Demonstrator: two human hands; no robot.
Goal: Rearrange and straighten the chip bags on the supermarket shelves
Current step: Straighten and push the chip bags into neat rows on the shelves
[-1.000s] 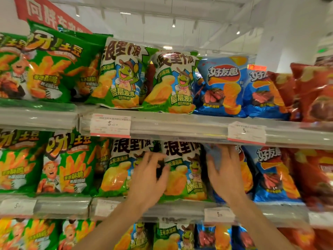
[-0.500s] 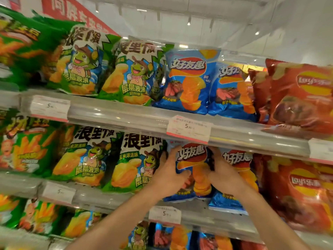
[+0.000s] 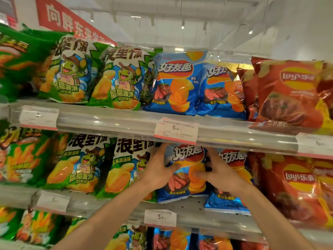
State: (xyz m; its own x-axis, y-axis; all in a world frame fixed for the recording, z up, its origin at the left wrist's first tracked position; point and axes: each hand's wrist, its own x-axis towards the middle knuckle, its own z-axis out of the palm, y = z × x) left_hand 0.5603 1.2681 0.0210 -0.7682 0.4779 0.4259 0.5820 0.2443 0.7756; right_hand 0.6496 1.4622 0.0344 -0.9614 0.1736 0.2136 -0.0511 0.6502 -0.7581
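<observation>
Bag: we hold the blue chip bag point(image 3: 186, 170) on the middle shelf point(image 3: 189, 210), just below the price tag point(image 3: 176, 130).
Left hand point(image 3: 158, 170): grasping its left edge.
Right hand point(image 3: 216, 175): grasping its right edge.
Handling: we judge it light, puffy, slick, fragile; hold side seams gently.

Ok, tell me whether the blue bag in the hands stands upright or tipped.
Upright: the blue bag has its logo level on top, bottom edge on the shelf, held at both sides.

Supermarket aisle, tiered shelves point(image 3: 111, 121) of chip bags point(image 3: 176, 83), price tags point(image 3: 176, 130), red banner point(image 3: 72, 20)
</observation>
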